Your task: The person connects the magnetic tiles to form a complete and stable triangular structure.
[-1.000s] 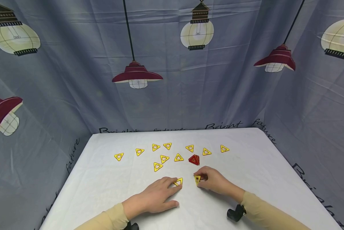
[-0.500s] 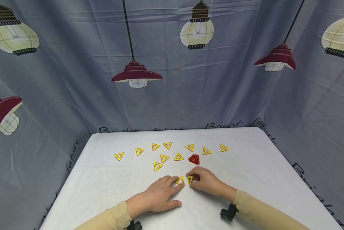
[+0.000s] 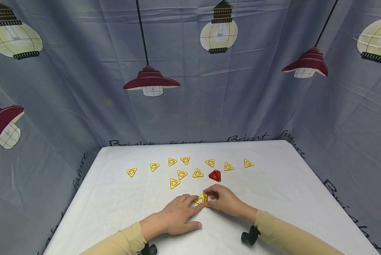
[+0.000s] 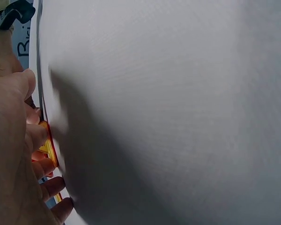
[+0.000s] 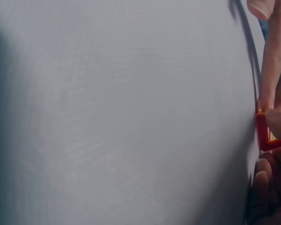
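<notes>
My left hand (image 3: 176, 216) lies with extended fingers on a flat yellow triangle tile (image 3: 199, 200), its fingertips along the tile's left and near sides. My right hand (image 3: 226, 201) pinches a second triangle tile (image 3: 205, 199) between thumb and fingers, held upright at the right edge of the flat one. In the right wrist view the pinched tile (image 5: 262, 133) shows a red edge. Yellow and red of a tile (image 4: 51, 149) show between the fingers in the left wrist view. A small red pyramid (image 3: 215, 175) stands just beyond my right hand.
Several yellow triangle tiles lie scattered farther back on the white tabletop (image 3: 114, 202), among them one at far left (image 3: 131, 172), one at far right (image 3: 248, 163) and one nearer the hands (image 3: 175, 183). A patterned grey curtain (image 3: 190, 117) surrounds the table.
My right hand has moved left with its upright tile, from apart to right beside the flat tile. My left hand and the flat tile have shifted slightly right.
</notes>
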Demonstrator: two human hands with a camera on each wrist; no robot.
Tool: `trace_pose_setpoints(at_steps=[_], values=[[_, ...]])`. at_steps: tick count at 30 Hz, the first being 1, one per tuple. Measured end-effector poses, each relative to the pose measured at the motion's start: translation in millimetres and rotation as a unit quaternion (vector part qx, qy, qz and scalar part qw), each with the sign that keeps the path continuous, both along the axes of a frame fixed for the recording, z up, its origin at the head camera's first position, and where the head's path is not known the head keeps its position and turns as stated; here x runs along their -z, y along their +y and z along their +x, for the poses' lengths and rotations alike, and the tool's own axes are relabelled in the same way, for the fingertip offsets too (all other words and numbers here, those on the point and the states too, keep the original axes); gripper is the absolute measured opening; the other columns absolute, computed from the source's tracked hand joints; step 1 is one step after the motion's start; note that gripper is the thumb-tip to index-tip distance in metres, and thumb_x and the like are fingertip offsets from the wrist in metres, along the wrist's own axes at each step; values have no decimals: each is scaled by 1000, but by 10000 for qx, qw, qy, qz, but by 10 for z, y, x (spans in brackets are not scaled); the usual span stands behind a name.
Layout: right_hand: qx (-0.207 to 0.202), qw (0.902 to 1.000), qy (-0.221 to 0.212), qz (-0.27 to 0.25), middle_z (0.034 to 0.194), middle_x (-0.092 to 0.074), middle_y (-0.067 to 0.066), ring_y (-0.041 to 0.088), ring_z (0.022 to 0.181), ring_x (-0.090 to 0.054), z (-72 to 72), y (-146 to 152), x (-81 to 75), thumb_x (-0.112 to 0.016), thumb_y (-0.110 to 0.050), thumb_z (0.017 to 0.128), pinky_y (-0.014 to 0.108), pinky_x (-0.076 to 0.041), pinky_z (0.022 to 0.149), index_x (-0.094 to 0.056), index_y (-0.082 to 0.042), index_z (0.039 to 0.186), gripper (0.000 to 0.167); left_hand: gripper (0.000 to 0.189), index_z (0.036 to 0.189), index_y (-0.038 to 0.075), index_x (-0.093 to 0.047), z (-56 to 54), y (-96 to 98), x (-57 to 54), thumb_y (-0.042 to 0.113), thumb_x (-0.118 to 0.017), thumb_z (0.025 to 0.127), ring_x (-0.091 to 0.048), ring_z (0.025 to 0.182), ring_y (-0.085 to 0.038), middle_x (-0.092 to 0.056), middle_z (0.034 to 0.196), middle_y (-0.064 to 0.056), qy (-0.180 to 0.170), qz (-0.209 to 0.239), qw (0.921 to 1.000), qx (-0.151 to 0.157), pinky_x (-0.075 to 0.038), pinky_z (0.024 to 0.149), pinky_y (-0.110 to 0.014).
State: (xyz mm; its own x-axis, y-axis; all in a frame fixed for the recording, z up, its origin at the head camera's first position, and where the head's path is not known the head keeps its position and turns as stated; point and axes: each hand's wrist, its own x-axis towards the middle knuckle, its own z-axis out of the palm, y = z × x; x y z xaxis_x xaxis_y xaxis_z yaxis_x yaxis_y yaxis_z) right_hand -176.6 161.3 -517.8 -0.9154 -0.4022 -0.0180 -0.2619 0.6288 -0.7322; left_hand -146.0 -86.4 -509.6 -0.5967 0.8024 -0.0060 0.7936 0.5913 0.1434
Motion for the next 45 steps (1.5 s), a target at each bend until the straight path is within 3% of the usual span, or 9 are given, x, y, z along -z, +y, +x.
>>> trace_pose_setpoints(at_steps=[10, 21, 25, 28, 32, 36, 40, 45], values=[[156, 9994, 262, 157, 100, -59, -8, 12, 89, -53, 8, -2, 26, -88, -22, 82, 25, -48, 77, -73, -19, 112, 34, 75, 158, 11, -40, -26, -36, 10, 63, -39, 104, -40, 141, -23, -41, 158, -7, -88, 81, 9999, -88, -33, 115, -42], [140, 9986, 413, 305, 99, -55, -9, 10, 88, -51, 22, -7, 52, -88, -22, 81, 24, -47, 74, -74, -18, 112, 33, 71, 159, 14, -39, -55, -70, -37, 60, -37, 105, -38, 143, -23, -38, 160, -5, -455, 230, 9986, -136, -34, 115, -43], [139, 9979, 484, 413, 98, -55, -11, 9, 87, -51, 27, -19, 58, -88, -23, 81, 24, -47, 73, -74, -18, 112, 34, 67, 159, 18, -39, -102, -152, -95, 58, -40, 106, -36, 145, -24, -37, 161, -3, -652, 442, 9960, -420, -33, 115, -47], [150, 9979, 472, 428, 98, -54, -11, 9, 86, -51, 32, -28, 51, -89, -24, 81, 24, -47, 73, -75, -17, 111, 34, 63, 158, 20, -41, -184, -270, -171, 55, -45, 106, -35, 146, -24, -38, 161, -3, -623, 653, 9922, -854, -33, 115, -48], [135, 9980, 482, 395, 99, -54, -11, 9, 86, -51, 44, -24, 42, -89, -23, 81, 24, -47, 74, -75, -17, 111, 34, 55, 152, 16, -52, -337, -518, -309, 45, -55, 104, -41, 141, -26, -48, 153, -4, -352, 1131, 9803, -1581, -35, 114, -50], [79, 9978, 539, 375, 99, -54, -11, 8, 87, -51, 46, -8, 43, -89, -24, 81, 25, -47, 75, -75, -17, 111, 34, 46, 142, 12, -62, -520, -836, -387, 34, -63, 102, -48, 135, -31, -58, 143, -7, -80, 1634, 9570, -2395, -37, 111, -52], [50, 9979, 537, 364, 99, -54, -11, 8, 86, -51, 41, -4, 50, -89, -24, 81, 24, -47, 75, -75, -17, 111, 34, 43, 137, 8, -66, -676, -1177, -403, 30, -66, 100, -52, 130, -36, -62, 137, -12, 171, 1752, 9336, -3122, -40, 106, -56], [76, 9979, 531, 375, 99, -54, -12, 8, 86, -51, 48, -5, 53, -89, -24, 81, 24, -47, 74, -75, -17, 112, 34, 44, 136, 3, -64, -796, -1531, -358, 25, -67, 99, -51, 127, -42, -60, 136, -19, 342, 1590, 9157, -3676, -40, 103, -59]])
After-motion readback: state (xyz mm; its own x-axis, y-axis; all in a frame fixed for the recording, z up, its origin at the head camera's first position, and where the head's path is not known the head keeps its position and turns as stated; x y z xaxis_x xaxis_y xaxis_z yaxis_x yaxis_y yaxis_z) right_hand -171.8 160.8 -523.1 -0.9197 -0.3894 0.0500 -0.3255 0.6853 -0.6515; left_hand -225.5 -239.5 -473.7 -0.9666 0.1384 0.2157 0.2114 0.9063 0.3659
